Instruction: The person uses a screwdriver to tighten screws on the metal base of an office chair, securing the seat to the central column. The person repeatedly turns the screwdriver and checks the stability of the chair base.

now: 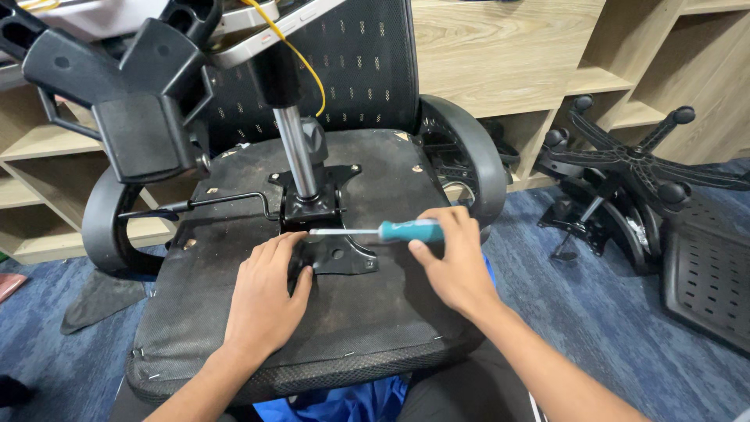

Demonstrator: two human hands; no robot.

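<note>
one screwdriver [391, 231] gripped in right hand [453, 262]; left hand [266, 293] flat, empty, on one bracket [332, 254]

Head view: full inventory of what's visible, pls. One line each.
upturned chair seat: 1, black, centre, underside up
mechanism plate: 1, black, on seat middle
gas cylinder: 1, silver, rising from plate
lever: 1, black, left of plate
armrests: 2, black, either side of seat
mesh backrest: 1, black, behind seat
screwdriver: 1, teal handle, tip toward plate
star base: 1, black with castors, right, on floor
shelving: wood, behind
carpet: blue
left hand: flat on seat, at plate
right hand: gripping screwdriver
</note>
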